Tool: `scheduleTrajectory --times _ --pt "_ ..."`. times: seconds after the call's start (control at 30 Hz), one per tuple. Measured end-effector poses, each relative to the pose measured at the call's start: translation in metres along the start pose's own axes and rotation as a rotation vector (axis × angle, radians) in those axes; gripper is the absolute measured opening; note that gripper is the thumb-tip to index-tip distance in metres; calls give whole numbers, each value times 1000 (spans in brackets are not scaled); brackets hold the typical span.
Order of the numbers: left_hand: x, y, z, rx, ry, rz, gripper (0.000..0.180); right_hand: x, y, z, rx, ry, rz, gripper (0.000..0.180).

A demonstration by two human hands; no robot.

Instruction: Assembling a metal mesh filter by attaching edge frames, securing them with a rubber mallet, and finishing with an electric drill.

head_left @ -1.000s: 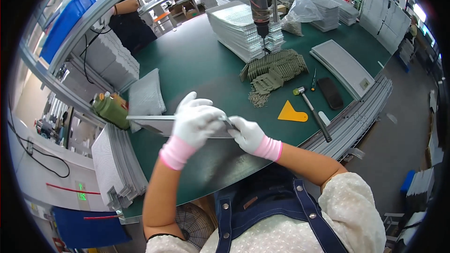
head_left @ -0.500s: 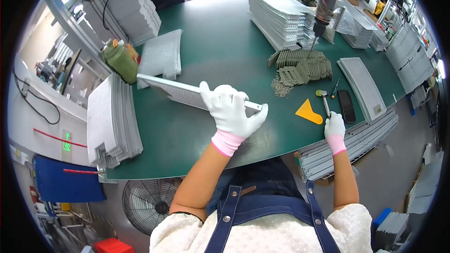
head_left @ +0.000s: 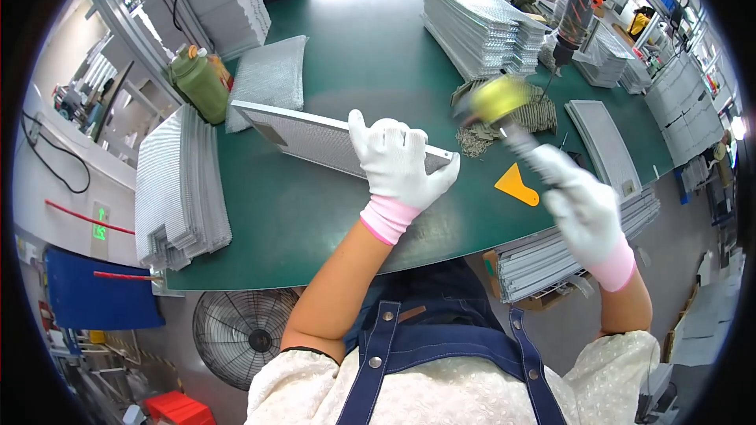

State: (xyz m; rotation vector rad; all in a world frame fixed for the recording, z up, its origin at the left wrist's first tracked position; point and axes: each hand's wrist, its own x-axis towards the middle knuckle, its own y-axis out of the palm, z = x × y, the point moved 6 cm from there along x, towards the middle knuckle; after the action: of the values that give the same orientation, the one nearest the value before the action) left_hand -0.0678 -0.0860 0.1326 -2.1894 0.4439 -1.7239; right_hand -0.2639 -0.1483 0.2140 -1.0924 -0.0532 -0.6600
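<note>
Near the front edge of the green table [head_left: 315,220], the left hand [head_left: 398,161], in a white glove, lies palm-down with fingers closed over the right end of a long framed mesh panel [head_left: 315,138], pinning it flat. The right hand [head_left: 583,208], also gloved, is closed around the handle of a yellow-headed mallet [head_left: 496,102], blurred, raised over the right part of the table. The panel appears light and stiff along its metal frame, with a thin mesh face that would likely dent; the frame edges look like the sound place to hold it. An orange scraper [head_left: 516,186] lies between the hands. Further back sit a heap of small grey parts [head_left: 512,118], a green bottle [head_left: 198,83] at the left edge, and stacked panels [head_left: 480,24] toward the far edge. A floor fan [head_left: 236,334] stands below the table.
</note>
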Motion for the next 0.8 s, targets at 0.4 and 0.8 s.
scheduleTrajectory --times 0.4,0.8 --pt "2 13 9 3 6 33 41 3 26 -45 28 86 -21 37" --pt "-4 -19 -7 -453 259 359 39 -16 36 -161 -608 115 -496 45"
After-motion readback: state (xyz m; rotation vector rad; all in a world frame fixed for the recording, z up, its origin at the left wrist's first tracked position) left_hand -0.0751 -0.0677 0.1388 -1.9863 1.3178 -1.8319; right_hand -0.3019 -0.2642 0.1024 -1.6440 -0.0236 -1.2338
